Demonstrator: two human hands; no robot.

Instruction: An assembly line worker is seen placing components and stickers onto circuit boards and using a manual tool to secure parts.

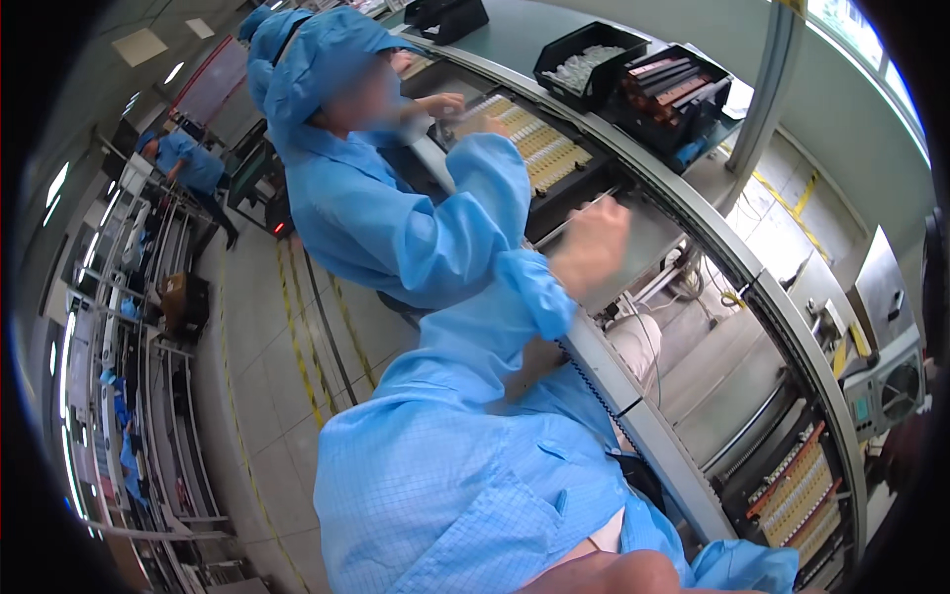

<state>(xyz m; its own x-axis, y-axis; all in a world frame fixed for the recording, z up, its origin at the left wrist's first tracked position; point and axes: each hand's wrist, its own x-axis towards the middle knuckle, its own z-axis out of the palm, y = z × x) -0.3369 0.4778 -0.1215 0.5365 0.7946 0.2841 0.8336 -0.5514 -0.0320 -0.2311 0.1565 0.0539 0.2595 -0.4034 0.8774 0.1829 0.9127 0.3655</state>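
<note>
Head view, tilted. The person's left hand [591,243], sleeved in blue, reaches out over the grey conveyor tabletop [643,238]. It is blurred; the fingers appear curled into a loose fist, but whether this grip holds anything cannot be told. The right hand is not clearly seen: only a bare forearm [604,572] enters at the lower edge, beside a blue cuff [742,569].

Landmark: the dark tray of pale yellow parts [539,144]. It lies on the conveyor just beyond the left hand, up and to the left of it. Its long axis runs along the belt, from upper left to lower right, and its rows of parts cross that axis. A co-worker in a blue gown and hood [396,213] leans over the tray; one of that person's hands [442,103] rests at the tray's far end.

Past the tray, on the green shelf [524,35], stand a black bin of white parts [589,64] and a black bin of long brown and red pieces [673,89].
</note>
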